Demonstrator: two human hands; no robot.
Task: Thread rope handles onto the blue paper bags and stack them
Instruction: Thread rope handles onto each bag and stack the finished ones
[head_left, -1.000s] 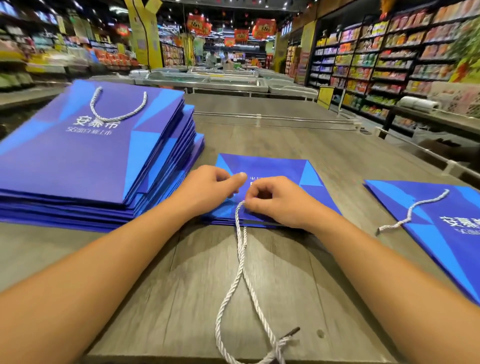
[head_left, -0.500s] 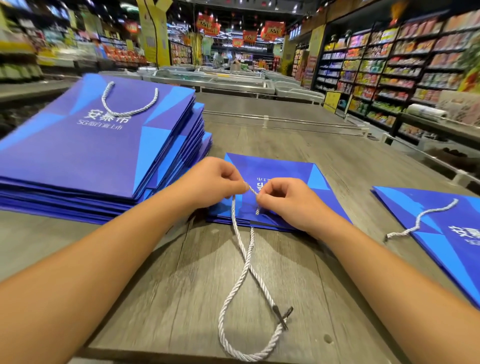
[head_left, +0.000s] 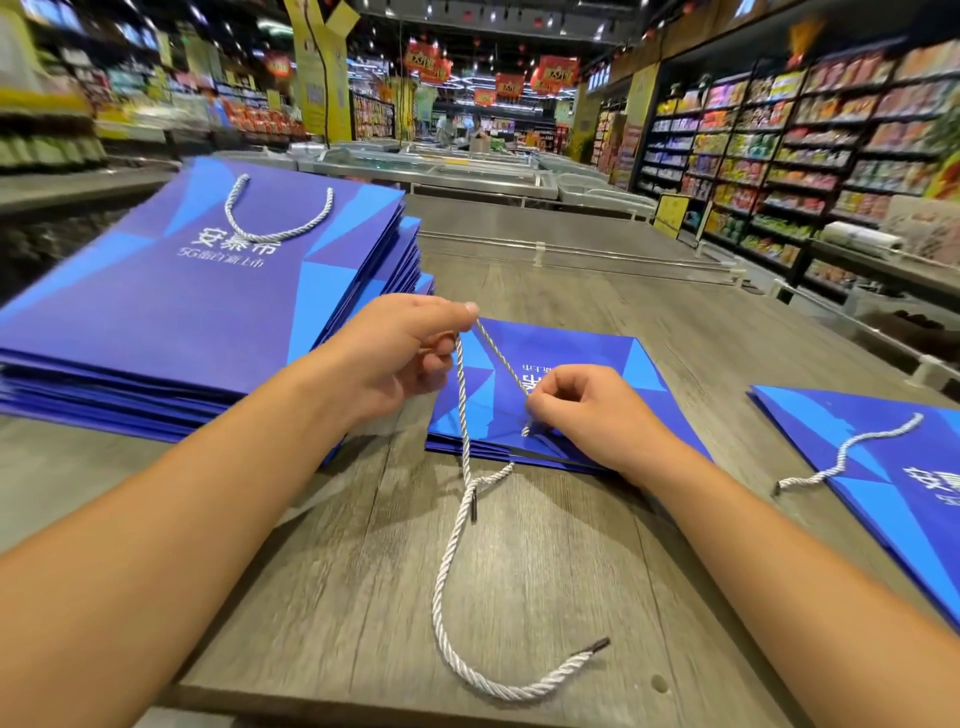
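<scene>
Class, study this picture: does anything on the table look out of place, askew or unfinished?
Yes. The bag at the right edge lies apart from the tall stack, and its rope trails loose across it rather than forming a loop like the handle on the stack's top bag.

The bag stack (head_left: 171, 322) at ten o'clock is deep blue with lighter blue triangular facets and white lettering. The flat bag (head_left: 545, 374) at centre shares that pattern. The twisted rope (head_left: 457, 545) is silvery white with dark tips. The tabletop (head_left: 545, 571) is grey wood-grain.
</scene>
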